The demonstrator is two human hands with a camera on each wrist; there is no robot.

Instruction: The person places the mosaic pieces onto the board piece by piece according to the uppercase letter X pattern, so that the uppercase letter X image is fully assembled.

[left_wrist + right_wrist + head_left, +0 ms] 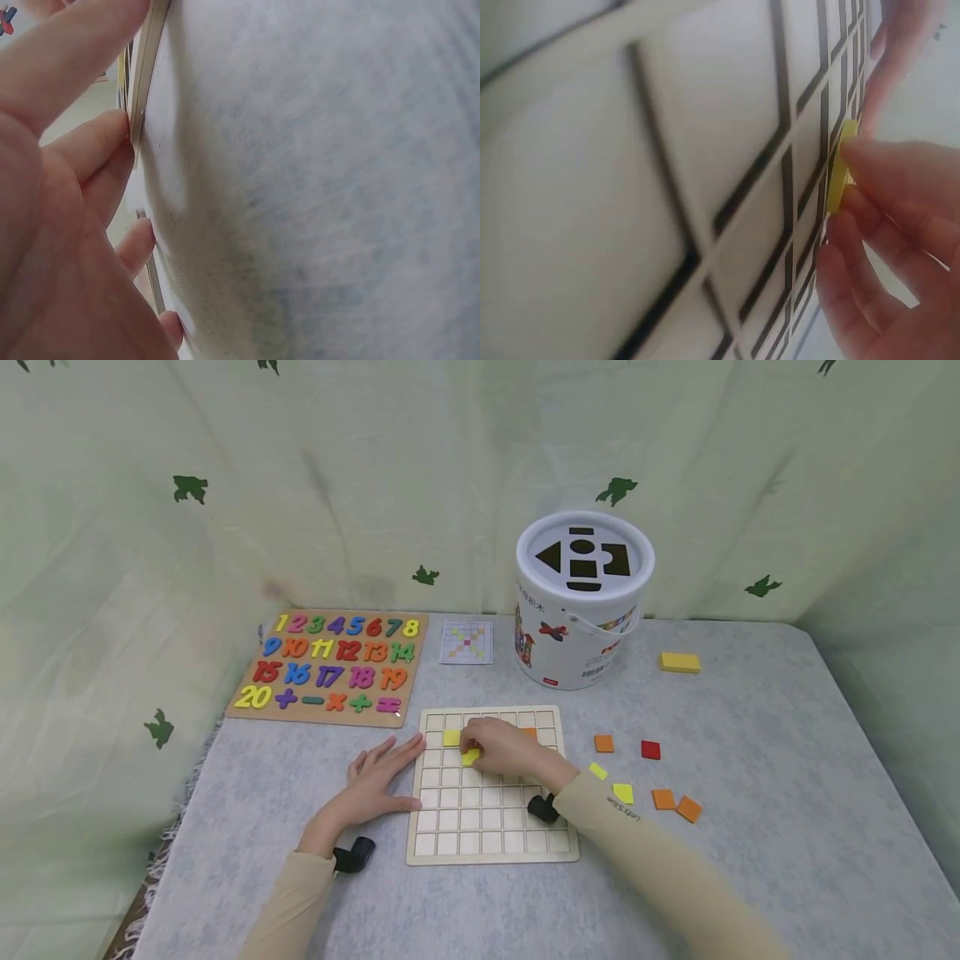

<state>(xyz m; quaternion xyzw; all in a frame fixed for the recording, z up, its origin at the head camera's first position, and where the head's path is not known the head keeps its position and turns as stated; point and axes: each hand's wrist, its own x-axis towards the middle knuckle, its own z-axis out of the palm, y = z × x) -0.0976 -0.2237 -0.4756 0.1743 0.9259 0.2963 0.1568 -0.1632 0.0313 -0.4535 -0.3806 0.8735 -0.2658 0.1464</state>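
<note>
The right hand (501, 746) pinches a yellow tile (840, 169) between thumb and fingers, over a cell in the upper left part of the board (492, 860). The tile touches or nearly touches the grid; whether it sits fully in its cell cannot be told. The left hand (382, 781) grasps nothing: its fingers lie extended, with fingertips against the board's left edge.

The tile looks very light, stiff and hard to break. Its flat faces are probably smooth, so it could slide or twist under a loose pinch. Opposite edges seem the best hold, though the cell walls would leave fingers little room; a push on the top face would then suit better. The board looks rigid, thin and light enough to shift when pressed, and its outer rim is the natural place to steady it.

Of the board's cells, one holds a second yellow tile (451, 738), and an orange tile (529, 732) shows partly behind the right hand; pale floors show in many others. A red tile (651, 750) lies outside, right of the board. The bucket (551, 647) stands upright behind, its lid (551, 578) on; the lid's cut-outs look dark, and what is inside cannot be seen.
</note>
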